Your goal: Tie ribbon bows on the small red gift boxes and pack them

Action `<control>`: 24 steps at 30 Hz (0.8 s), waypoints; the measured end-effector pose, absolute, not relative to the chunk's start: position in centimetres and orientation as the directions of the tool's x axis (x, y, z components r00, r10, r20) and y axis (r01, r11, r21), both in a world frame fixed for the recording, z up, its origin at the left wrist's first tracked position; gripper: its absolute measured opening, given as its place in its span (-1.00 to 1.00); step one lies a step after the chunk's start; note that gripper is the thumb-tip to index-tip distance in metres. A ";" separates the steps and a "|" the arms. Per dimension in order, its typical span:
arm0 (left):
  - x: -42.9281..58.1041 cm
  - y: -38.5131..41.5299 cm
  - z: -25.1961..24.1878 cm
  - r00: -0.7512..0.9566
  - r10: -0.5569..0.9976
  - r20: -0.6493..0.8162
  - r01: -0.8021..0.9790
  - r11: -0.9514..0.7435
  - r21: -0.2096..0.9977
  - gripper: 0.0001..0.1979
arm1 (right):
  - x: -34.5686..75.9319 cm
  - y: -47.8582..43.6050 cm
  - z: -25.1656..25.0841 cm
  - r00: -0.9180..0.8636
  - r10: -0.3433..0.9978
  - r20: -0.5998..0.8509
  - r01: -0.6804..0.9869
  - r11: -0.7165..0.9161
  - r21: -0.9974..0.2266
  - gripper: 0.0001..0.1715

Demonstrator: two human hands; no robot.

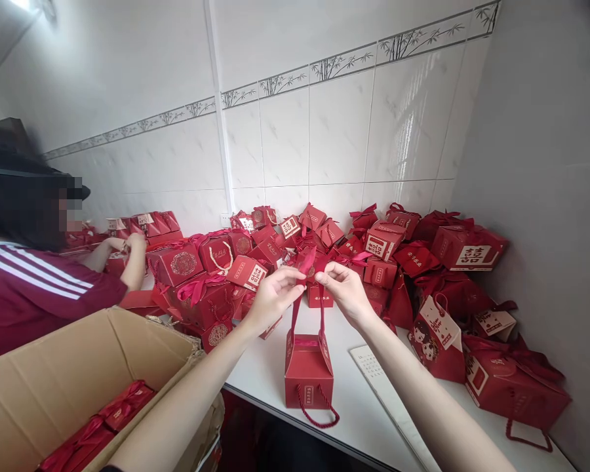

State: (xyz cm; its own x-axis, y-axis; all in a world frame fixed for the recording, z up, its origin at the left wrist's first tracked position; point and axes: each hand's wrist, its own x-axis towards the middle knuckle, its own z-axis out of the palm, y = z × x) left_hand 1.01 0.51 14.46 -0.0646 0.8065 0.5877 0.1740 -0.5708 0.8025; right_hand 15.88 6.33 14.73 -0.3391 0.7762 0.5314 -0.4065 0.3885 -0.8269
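A small red gift box [309, 383] stands upright on the white table, close to its front edge, with a twisted red cord handle [327, 423] hanging down its front. From its top a dark red ribbon [322, 314] runs up in two strands to my hands. My left hand [278, 292] pinches the ribbon on the left, with a loose end sticking up past the fingers. On the other side my right hand [344, 288] also pinches the ribbon between thumb and forefinger. Whether a knot lies between the fingertips I cannot tell.
Red gift boxes [388, 242] are heaped along the tiled wall. A cardboard carton [177, 393] with red boxes inside stands at the left. A notepad [388, 393] lies under my right forearm. At far left, a person in a maroon shirt [39, 295] handles boxes.
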 end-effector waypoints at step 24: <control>2.1 0.5 15.5 -0.054 0.896 0.440 -0.034 -0.442 0.896 -0.69 | 15.9 6.4 15.7 -0.539 0.678 0.499 -0.289 0.408 -0.866 -0.61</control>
